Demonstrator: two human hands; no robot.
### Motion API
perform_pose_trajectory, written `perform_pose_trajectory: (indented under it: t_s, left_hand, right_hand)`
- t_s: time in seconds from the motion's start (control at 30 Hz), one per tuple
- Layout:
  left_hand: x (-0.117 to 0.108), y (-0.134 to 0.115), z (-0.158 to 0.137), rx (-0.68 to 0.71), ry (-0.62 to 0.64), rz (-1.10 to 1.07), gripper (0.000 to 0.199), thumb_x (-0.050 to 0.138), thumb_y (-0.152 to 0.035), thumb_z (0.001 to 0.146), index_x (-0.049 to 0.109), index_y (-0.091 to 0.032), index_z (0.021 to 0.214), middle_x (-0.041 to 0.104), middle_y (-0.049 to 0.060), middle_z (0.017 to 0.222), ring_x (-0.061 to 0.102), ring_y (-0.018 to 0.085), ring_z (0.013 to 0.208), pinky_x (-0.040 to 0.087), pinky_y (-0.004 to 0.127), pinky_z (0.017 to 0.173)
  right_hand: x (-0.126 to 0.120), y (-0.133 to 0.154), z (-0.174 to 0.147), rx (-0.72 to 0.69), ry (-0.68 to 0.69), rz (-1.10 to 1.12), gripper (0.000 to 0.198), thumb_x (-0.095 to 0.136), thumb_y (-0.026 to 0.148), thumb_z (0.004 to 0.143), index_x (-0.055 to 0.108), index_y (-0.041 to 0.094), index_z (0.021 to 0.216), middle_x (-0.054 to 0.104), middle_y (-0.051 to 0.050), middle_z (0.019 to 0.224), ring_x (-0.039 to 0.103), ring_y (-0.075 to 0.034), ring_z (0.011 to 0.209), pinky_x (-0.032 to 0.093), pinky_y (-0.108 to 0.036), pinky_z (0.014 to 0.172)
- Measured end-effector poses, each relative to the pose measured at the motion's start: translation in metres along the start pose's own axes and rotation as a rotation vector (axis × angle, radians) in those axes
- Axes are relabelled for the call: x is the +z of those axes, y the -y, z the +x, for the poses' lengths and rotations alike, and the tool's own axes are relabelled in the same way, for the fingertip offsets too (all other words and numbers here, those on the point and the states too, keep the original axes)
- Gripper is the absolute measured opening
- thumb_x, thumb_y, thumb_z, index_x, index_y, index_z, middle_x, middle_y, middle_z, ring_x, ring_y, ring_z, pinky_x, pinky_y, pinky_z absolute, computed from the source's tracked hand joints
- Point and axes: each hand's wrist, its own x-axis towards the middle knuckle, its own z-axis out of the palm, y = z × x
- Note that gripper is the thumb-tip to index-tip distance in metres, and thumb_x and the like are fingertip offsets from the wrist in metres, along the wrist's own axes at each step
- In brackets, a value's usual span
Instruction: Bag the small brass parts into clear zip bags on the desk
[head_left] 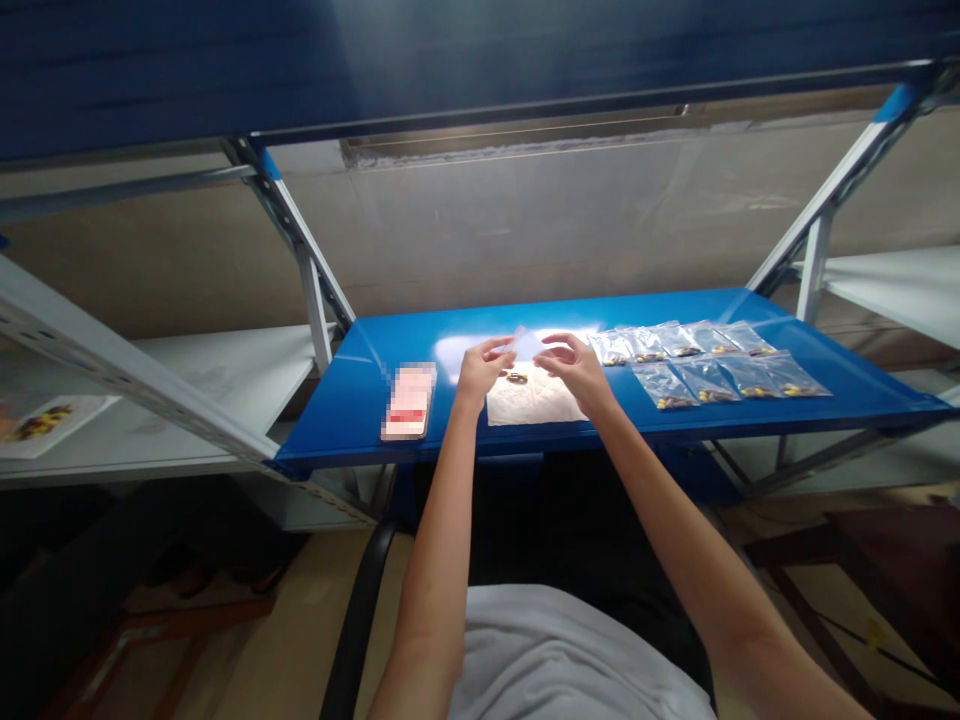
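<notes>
A small clear plastic bag (527, 345) is held up in front of me, tilted, over a white cloth or paper sheet (534, 408). My left hand (482, 372) pinches the bag's left side between thumb and fingers. On its right side, my right hand (577, 374) has curled fingers and appears to grip the edge. Below the bag, a few small yellow and dark pieces (517, 378) lie on the white sheet; their kind is too small to make out. Several filled clear bags (739, 376) lie in two rows to the right, with yellow and dark pieces inside.
A phone-like pinkish object (409, 402), partly pixelated, lies left on the blue table (352, 400). Metal shelf posts (304, 235) flank the table, and a blue shelf (480, 70) hangs above. A white tray (90, 415) with yellow and dark pieces sits on the left shelf.
</notes>
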Motion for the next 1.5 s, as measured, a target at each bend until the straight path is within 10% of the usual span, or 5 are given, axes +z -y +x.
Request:
perform_pose_trajectory:
  t_s: [0.4,0.73,1.13,1.5]
  left_hand:
    - [-0.005,0.008,0.019,-0.149,-0.108,-0.042,0.053,0.084,-0.018,0.087,0.062,-0.009,0.134,0.078,0.013,0.103,0.077,0.016,0.079,0.064,0.031,0.082]
    - [-0.030,0.023,0.051,0.022,-0.272,0.615,0.038,0.083,-0.015,0.080,0.074,-0.020,0.116,0.079,0.004,0.089,0.076,0.021,0.090,0.056,0.031,0.092]
    - [-0.022,0.021,0.039,0.060,-0.247,0.987,0.024,0.068,-0.015,0.090,0.080,-0.022,0.109,0.078,0.013,0.114,0.069,0.029,0.114,0.053,0.037,0.098]
    - [-0.002,0.011,0.025,0.179,-0.270,0.972,0.035,0.061,-0.015,0.098,0.073,-0.023,0.130,0.069,0.015,0.125,0.063,0.030,0.121,0.052,0.040,0.102]
  right_hand:
    - [0.042,-0.018,0.053,-0.075,-0.045,-0.123,0.031,0.076,0.038,0.076,0.062,0.023,0.099,0.071,-0.002,0.085,0.071,-0.019,0.077,0.061,-0.032,0.067]
    - [0.055,-0.036,0.106,-0.152,0.102,-0.720,0.010,0.079,0.020,0.080,0.078,0.017,0.090,0.078,-0.007,0.086,0.071,-0.021,0.081,0.053,-0.031,0.079]
    - [0.052,-0.046,0.102,-0.218,0.218,-0.941,0.022,0.076,0.019,0.089,0.082,0.017,0.110,0.073,-0.011,0.101,0.065,-0.025,0.094,0.049,-0.035,0.091]
    - [0.023,-0.036,0.080,-0.211,0.007,-0.861,0.020,0.063,0.019,0.092,0.079,0.017,0.104,0.075,-0.011,0.093,0.067,-0.025,0.091,0.051,-0.036,0.091]
